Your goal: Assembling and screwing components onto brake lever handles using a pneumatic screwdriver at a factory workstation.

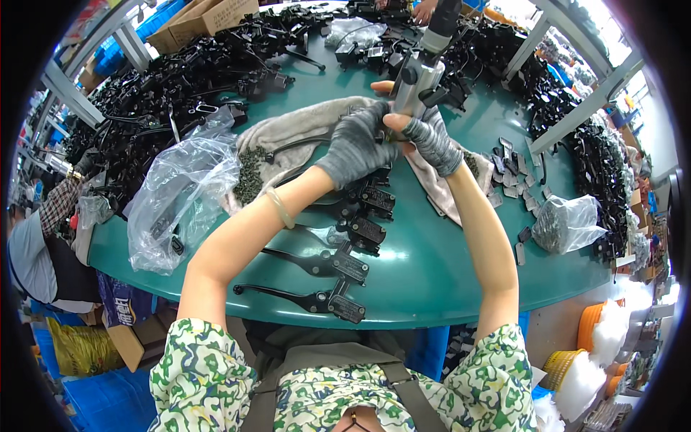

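My right hand (pixel 437 142), in a grey fingerless glove, wraps round a silver power screwdriver (pixel 417 92) with a black upper end. Its tip is hidden between my hands. My left hand (pixel 357 147), gloved alike, closes beside it on a black brake lever assembly (pixel 291 147); the lever sticks out to the left and the palm hides the rest. Both hands are over a beige cloth (pixel 288 119) with small dark screws (pixel 250 175) heaped on it. Below my left hand, several brake lever assemblies (pixel 327 265) lie in a column, levers pointing left.
A clear plastic bag (pixel 188 189) lies left on the green table (pixel 432 281). Small dark plates (pixel 509 169) and a filled plastic bag (pixel 567 223) are at right. Black parts (pixel 237 61) pile along the far side. Grey metal posts (pixel 586 108) rise there; another person's hand (pixel 423 11) shows beyond.
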### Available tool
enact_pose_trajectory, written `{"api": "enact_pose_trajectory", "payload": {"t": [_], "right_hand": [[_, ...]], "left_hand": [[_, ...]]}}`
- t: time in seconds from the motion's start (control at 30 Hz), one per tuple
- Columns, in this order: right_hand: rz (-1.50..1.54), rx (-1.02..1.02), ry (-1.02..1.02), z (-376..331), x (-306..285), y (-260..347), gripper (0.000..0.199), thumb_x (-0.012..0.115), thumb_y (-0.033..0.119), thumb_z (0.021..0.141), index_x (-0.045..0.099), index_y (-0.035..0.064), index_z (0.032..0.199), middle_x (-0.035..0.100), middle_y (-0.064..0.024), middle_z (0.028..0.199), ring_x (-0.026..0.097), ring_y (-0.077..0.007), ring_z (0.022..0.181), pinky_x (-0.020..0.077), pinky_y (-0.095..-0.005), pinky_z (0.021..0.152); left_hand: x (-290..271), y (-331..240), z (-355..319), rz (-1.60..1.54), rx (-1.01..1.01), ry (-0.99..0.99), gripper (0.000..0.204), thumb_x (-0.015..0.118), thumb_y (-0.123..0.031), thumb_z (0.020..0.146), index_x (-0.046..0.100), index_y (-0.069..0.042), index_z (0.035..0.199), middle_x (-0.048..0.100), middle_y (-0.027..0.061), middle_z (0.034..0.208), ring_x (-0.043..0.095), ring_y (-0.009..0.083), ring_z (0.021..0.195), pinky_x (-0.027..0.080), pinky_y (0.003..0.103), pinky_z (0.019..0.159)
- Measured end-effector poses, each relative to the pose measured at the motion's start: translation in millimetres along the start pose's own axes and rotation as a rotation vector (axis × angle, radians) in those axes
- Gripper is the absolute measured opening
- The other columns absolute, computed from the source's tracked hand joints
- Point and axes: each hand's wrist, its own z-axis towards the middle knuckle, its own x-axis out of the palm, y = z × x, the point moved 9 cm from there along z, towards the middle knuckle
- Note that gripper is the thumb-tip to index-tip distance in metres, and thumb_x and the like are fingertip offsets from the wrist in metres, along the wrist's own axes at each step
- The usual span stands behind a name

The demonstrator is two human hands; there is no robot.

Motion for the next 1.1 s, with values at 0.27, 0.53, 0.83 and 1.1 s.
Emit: {"api": "enact_pose_trajectory", "payload": {"t": [0.27,0.53,0.83,1.1], "right_hand": [[-0.436,-0.025,-0.261,-21.1,-30.7,41.5,0.050,0.078,0.038,0.077,0.065,0.0050,0.113,0.066,-0.0035,0.081,0.057,-0.0095,0.070,0.0493,-0.0257,0.065],[-0.584,0.240,-0.181,-27.4,-38.1,74.1,0.036,0.071,0.038,0.084,0.072,0.0027,0.093,0.067,-0.0047,0.070,0.056,-0.0094,0.063,0.0481,-0.0270,0.061],[-1.704,-0.174,0.069,-21.1,8.4,105.3,0.042,0.069,0.041,0.085,0.064,0.0080,0.111,0.068,-0.0042,0.087,0.063,-0.0117,0.071,0.0511,-0.0291,0.065],[-0.201,-0.038,-0.138,-2.3,-2.3,11.2,0.040,0.072,0.031,0.082,0.060,0.0105,0.114,0.065,-0.0013,0.087,0.063,-0.0128,0.072,0.0514,-0.0296,0.067]], "left_hand": [[0.0,-1.5,-1.6,0.053,-0.137,0.025,0.047,0.080,-0.041,0.072,0.063,-0.002,0.093,0.067,0.0134,0.082,0.066,0.0253,0.077,0.051,0.037,0.073],[1.4,-7.4,-0.9,0.090,-0.120,-0.009,0.056,0.081,-0.049,0.068,0.064,-0.001,0.091,0.066,0.0135,0.079,0.065,0.0266,0.074,0.051,0.037,0.072],[-3.6,-4.4,-5.6,0.140,-0.113,0.019,0.054,0.082,-0.046,0.069,0.063,-0.002,0.094,0.066,0.0115,0.080,0.065,0.0233,0.075,0.051,0.035,0.072],[11.7,40.2,-36.4,0.056,-0.125,0.147,0.036,0.079,-0.024,0.076,0.066,-0.002,0.101,0.071,0.0101,0.092,0.066,0.0174,0.084,0.051,0.031,0.079]]}}
